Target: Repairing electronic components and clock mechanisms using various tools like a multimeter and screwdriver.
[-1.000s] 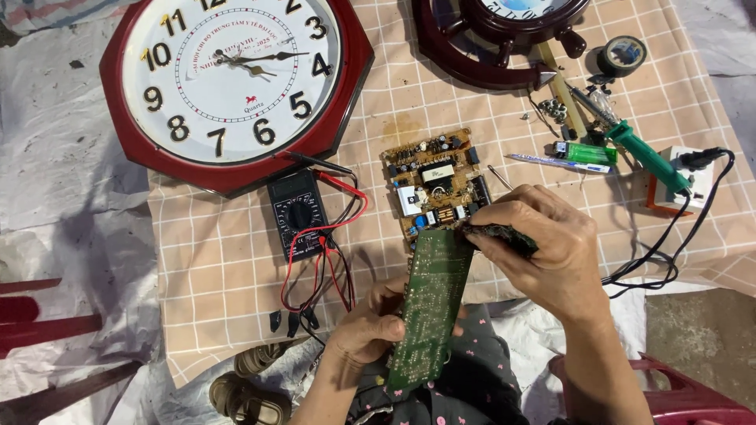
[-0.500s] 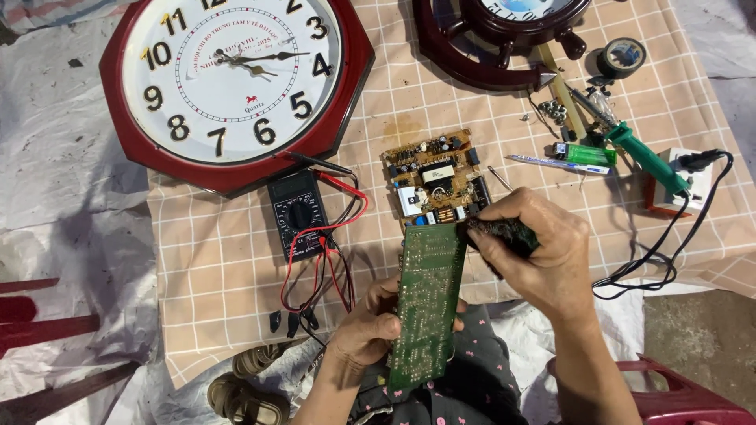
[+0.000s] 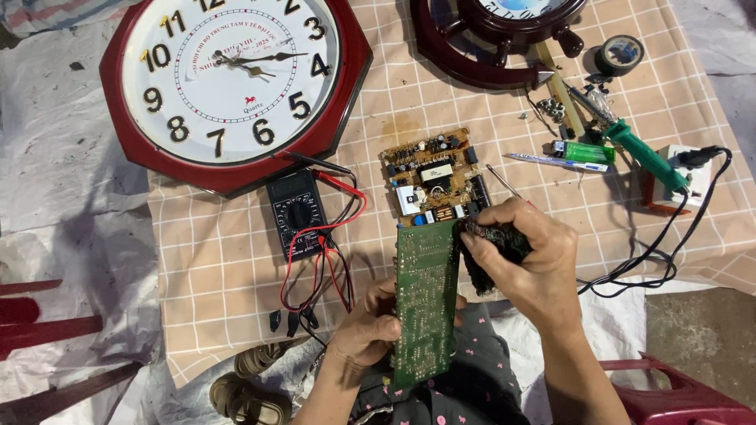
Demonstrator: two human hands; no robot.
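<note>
My left hand [image 3: 368, 329] grips the lower left edge of a long green circuit board [image 3: 425, 299], held upright over my lap with its solder side facing me. My right hand [image 3: 529, 264] is closed on a dark wad of cloth or scrubbing pad [image 3: 490, 240] that presses against the board's upper right edge. Just beyond the green board lies a second board [image 3: 435, 181], brown with a transformer and capacitors, flat on the checked cloth [image 3: 228, 267].
A red octagonal wall clock [image 3: 228, 86] lies at the back left, a dark ship-wheel clock [image 3: 504, 35] at the back. A black multimeter [image 3: 297, 214] with red and black leads sits centre left. A green-handled soldering iron [image 3: 638, 149], lighter, tape roll [image 3: 618, 55] and socket box [image 3: 681, 177] lie right.
The green board has tilted slightly more upright and my right hand with the dark wad has shifted a little along its upper right edge. The left hand keeps its grip.
</note>
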